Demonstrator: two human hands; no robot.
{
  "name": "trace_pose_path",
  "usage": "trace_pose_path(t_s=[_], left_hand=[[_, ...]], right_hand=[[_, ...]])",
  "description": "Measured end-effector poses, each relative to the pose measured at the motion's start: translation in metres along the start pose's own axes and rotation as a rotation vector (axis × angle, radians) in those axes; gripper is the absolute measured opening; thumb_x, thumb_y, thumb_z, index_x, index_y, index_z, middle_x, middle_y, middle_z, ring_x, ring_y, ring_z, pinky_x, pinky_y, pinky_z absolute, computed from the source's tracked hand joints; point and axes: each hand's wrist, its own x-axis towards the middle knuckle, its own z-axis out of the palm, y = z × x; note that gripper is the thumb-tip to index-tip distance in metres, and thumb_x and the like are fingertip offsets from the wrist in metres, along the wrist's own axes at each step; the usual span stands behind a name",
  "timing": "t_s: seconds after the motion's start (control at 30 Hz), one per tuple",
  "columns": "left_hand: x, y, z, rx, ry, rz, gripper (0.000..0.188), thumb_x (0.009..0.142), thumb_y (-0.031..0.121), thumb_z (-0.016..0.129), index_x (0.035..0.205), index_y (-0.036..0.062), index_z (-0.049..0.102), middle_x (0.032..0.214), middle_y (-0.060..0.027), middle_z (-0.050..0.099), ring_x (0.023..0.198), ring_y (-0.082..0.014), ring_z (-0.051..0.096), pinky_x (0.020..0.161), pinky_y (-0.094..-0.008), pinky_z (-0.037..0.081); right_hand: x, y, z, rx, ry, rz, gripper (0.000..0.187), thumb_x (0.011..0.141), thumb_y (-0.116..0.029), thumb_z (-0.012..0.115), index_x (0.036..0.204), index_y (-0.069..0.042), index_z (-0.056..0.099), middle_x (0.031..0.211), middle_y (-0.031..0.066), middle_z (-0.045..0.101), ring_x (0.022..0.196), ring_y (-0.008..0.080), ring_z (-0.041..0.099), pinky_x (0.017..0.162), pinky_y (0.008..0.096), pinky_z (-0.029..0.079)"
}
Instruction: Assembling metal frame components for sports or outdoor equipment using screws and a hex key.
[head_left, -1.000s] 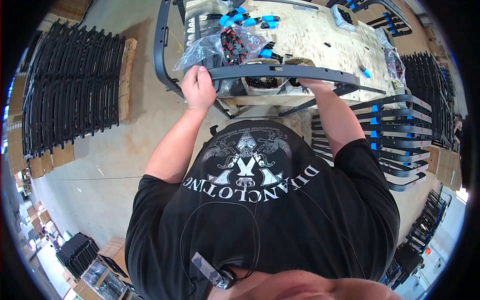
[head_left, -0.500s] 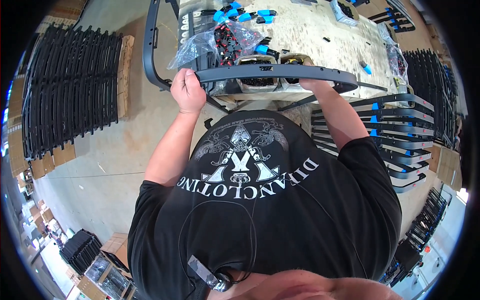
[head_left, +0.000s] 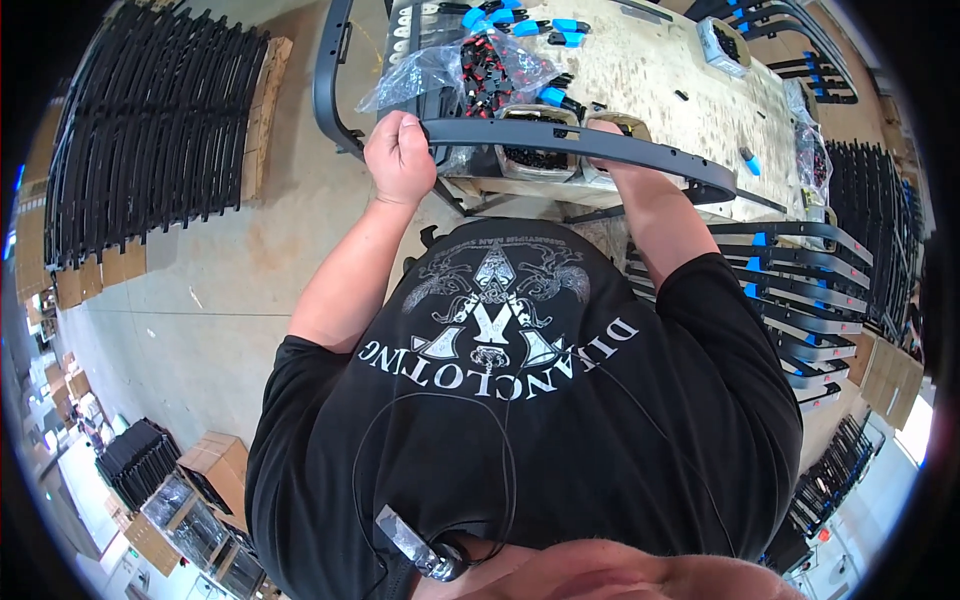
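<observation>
My left hand (head_left: pixel 400 165) is closed around a dark metal tube frame (head_left: pixel 510 133) with rounded corners, near the left end of its front bar. The frame lies across the near edge of the workbench (head_left: pixel 640 75). Behind its front bar is my right hand (head_left: pixel 618 174), over the right one of two bins; the bar hides most of its fingers, so its grip does not show. The left bin (head_left: pixel 540 172) holds small black parts. A clear plastic bag (head_left: pixel 425 75) with small red and black pieces (head_left: pixel 486 78) lies beyond my left hand.
Several blue-and-black parts (head_left: pixel 540 27) lie at the bench's far left. A white box (head_left: pixel 722 48) stands at the far right. Stacked dark frames (head_left: pixel 810 290) rise close to my right arm. Racked black bars (head_left: pixel 165 120) stand on the left floor, beside cardboard boxes.
The bench, the frame and both hands have shifted slightly right in the picture as the view turned. My left hand keeps its hold on the frame; my right hand stays by the bin.
</observation>
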Motion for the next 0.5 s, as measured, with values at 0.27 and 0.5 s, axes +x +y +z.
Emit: trace_pose_path(t_s=[0.27, 0.5], left_hand=[[-0.001, -0.001, -0.002, 0.035, -0.019, -0.013, 0.029, 0.096, 0.019, 0.05, 0.082, -0.0022, 0.062, 0.066, -0.008, 0.052, 0.064, -0.0169, 0.051, 0.061, -0.033, 0.041], [-0.002, 0.003, -0.002, 0.03, 0.003, -0.016, 0.029, 0.096, 0.018, 0.05, 0.076, -0.0014, 0.058, 0.065, -0.013, 0.052, 0.06, -0.0232, 0.052, 0.059, -0.037, 0.042]], right_hand=[[-0.02, 0.002, -0.002, -0.074, 0.093, -0.049, 0.019, 0.094, -0.021, 0.056, 0.102, -0.011, 0.069, 0.111, 0.0116, 0.071, 0.101, 0.0291, 0.069, 0.087, 0.0371, 0.057], [-0.049, -0.01, -0.031, 0.562, 0.121, -0.016, 0.022, 0.094, -0.016, 0.056, 0.11, -0.009, 0.07, 0.113, 0.016, 0.071, 0.105, 0.0322, 0.068, 0.091, 0.0402, 0.055]])
